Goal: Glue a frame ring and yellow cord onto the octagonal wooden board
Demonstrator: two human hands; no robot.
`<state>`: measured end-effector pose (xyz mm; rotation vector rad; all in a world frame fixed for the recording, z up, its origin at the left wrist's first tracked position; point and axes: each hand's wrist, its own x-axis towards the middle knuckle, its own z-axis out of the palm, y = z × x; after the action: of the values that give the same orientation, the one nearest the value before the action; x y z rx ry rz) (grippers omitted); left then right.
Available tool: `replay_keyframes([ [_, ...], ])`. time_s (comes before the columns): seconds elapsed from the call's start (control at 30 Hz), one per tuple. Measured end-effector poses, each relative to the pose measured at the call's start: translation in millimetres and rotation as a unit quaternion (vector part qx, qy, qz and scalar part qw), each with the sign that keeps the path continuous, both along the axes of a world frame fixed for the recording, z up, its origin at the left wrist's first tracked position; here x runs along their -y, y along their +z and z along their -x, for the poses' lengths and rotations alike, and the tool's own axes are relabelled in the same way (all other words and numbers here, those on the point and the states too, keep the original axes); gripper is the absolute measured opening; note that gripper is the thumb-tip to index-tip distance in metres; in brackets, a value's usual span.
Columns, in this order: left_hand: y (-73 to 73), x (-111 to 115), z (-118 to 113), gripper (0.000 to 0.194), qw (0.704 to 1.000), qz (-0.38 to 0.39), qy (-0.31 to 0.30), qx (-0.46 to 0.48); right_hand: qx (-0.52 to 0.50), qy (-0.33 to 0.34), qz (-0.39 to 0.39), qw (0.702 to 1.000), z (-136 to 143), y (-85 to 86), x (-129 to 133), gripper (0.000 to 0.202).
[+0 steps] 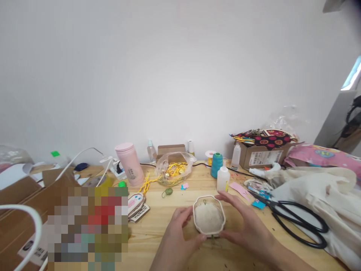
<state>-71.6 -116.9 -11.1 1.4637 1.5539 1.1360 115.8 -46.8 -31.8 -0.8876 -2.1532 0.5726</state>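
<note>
Left hand (180,229) and right hand (248,222) clasp the pale scalloped piece (209,219) from opposite sides, over the table (153,235); I judge it light, stiff, perhaps brittle, best held by its rim (208,196).

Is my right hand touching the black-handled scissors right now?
Apart. The head view shows bare tabletop between the right hand and the scissors.

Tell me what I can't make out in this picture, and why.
All in the head view:
Underside of the white frame: faces away from the camera.
Some left hand fingers: hidden behind the hand itself.
Spot right of the big cardboard box: masked by pixel blocks.
Pink cup lettering: too small.
Rest of the pale cloth: cut off by the right edge.
</note>
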Motion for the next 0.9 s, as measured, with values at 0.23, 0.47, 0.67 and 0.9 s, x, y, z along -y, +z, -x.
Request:
replay_keyframes([
  [0.23,-9.2,-3.6,0.6,0.048,0.996,0.024,0.021,-0.083,0.002,0.011,0.094,0.995,1.9,-12.1,-4.5,0.074],
  [0.47,-11.5,-9.4,3.3,0.05,0.994,0.039,-0.002,-0.1,-0.021,0.015,0.168,0.985,0.1,-17.7,-8.6,0.076],
  [0.67,-16.7,-8.3,6.1,0.048,0.994,0.03,-0.003,-0.103,-0.018,0.011,0.158,0.987,-0.1,-18.2,-5.0,0.074],
  [0.9,-18.9,-9.0,5.3,0.045,0.992,0.035,0.001,-0.122,-0.005,0.006,0.14,0.99,-0.2,-23.1,-6.8,0.073],
])
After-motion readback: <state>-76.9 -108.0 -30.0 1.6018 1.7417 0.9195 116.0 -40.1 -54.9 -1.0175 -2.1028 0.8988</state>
